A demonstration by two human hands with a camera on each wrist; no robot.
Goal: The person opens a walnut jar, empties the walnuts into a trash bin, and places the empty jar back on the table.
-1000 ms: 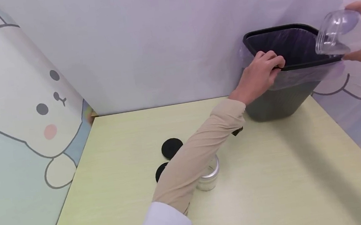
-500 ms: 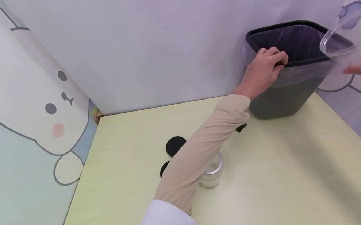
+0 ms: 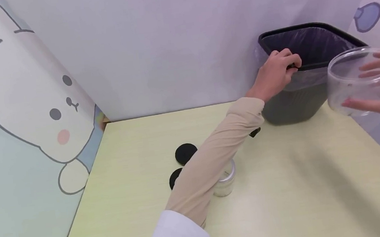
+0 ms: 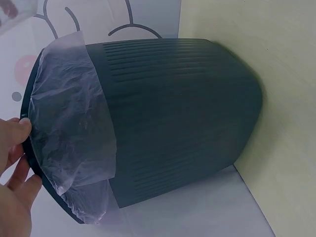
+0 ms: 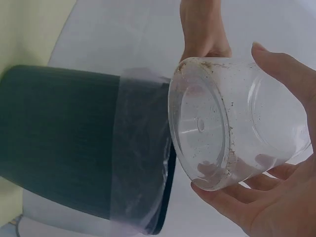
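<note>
My left hand (image 3: 288, 66) reaches across the table and grips the near rim of a dark ribbed waste bin (image 3: 308, 50) lined with a thin clear bag (image 4: 74, 143). In the left wrist view the left hand's fingers (image 4: 17, 158) curl over that rim. My right hand (image 3: 367, 84) holds a clear plastic jar (image 3: 349, 78) to the right of the bin, mouth upward, thumb on one side and fingers on the other. Up close the jar (image 5: 232, 123) looks empty, apart from fine crumbs stuck to its wall and base.
Two black round lids (image 3: 185, 153) (image 3: 175, 177) lie on the pale yellow-green table (image 3: 289, 200). A small clear jar with a silver rim (image 3: 225, 178) stands beside them, partly behind my left forearm. Walls close the back and left; the bin sits in the back right corner.
The right hand has brought the clear jar down and away from above the bin, turning it from tipped over to mouth-up. The left hand has stayed on the bin's rim.
</note>
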